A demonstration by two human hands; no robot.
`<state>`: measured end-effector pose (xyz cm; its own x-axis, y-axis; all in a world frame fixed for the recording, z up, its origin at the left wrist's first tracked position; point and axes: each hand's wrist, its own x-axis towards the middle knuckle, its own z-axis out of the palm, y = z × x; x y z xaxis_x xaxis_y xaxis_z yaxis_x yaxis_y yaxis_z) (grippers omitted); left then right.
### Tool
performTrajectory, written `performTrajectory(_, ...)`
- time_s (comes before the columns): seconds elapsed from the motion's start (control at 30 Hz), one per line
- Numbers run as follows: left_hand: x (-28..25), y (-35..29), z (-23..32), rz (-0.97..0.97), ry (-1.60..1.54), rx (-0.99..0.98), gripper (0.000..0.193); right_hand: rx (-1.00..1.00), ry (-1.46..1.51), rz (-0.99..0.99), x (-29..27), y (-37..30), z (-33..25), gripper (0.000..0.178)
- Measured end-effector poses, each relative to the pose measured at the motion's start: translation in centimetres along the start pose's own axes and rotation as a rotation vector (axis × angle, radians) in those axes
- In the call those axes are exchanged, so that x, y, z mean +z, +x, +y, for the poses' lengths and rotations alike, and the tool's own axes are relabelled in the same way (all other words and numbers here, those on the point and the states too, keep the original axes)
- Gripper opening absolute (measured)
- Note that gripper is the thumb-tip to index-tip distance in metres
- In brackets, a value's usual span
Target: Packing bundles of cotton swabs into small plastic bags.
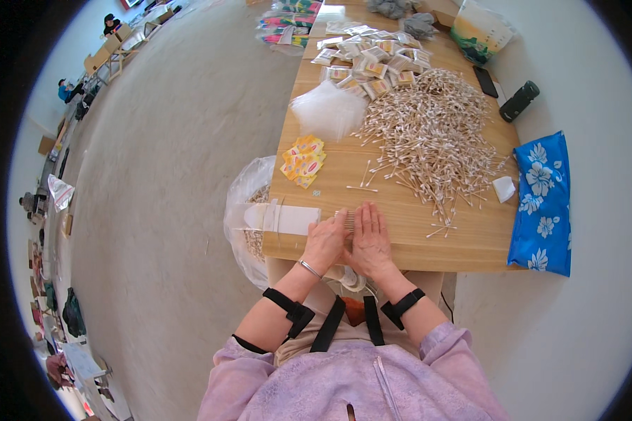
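Note:
A small row of cotton swabs [349, 220] lies between my two hands at the table's front edge. My left hand [326, 241] is closed, its bent fingers against the left side of these swabs. Flat on the table, my right hand [370, 242] has its fingers stretched forward and its inner edge against the swabs' right side. Just left of my left hand is a white block-shaped holder [296, 219], with clear bands across it. Beyond my right hand spreads a large heap of loose cotton swabs [432, 133]. My palms hide the lower ends of the held swabs.
Yellow printed cards [304, 161], clear plastic sleeves [328, 110] and filled packets [376, 59] lie farther up the wooden table [414, 252]. A blue flowered pouch [542, 203], dark bottle [519, 102] and phone [485, 81] line the right side. A clear bag [237, 186] hangs at left.

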<state>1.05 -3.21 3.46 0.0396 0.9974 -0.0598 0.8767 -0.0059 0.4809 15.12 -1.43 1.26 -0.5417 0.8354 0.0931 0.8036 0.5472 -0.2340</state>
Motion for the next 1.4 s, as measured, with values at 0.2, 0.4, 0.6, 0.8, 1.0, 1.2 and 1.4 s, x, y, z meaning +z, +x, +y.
performTrajectory(0.2,-0.2,-0.1,0.4,0.041,-0.066,-0.004,0.048,-0.006,-0.026,0.030,0.2,-0.2,0.0,0.096)
performTrajectory(0.4,2.0,0.6,-0.4,0.493,-0.720,-0.185,0.038,0.035,0.087,-0.010,-0.4,-0.2,-0.6,0.096)
performTrajectory(0.6,2.8,0.9,-0.2,0.450,-1.229,-0.176,0.046,0.051,0.082,-0.002,0.0,-0.2,-1.0,0.093)
performTrajectory(0.8,2.5,0.8,-0.9,0.365,-1.286,-0.135,0.050,0.045,0.061,-0.052,0.1,0.4,-2.2,0.087)
performTrajectory(1.0,1.7,0.6,-2.1,0.321,-1.340,-0.166,0.050,0.045,0.087,-0.046,0.6,1.1,-3.6,0.084)
performTrajectory(1.2,-0.5,1.1,-5.2,0.367,-1.239,-0.174,0.049,0.048,0.070,-0.031,3.0,3.9,-7.0,0.077)
performTrajectory(1.4,-2.5,-0.4,-8.3,0.414,-1.278,-0.239,0.048,-0.010,0.125,-0.085,3.1,5.0,-10.3,0.077)
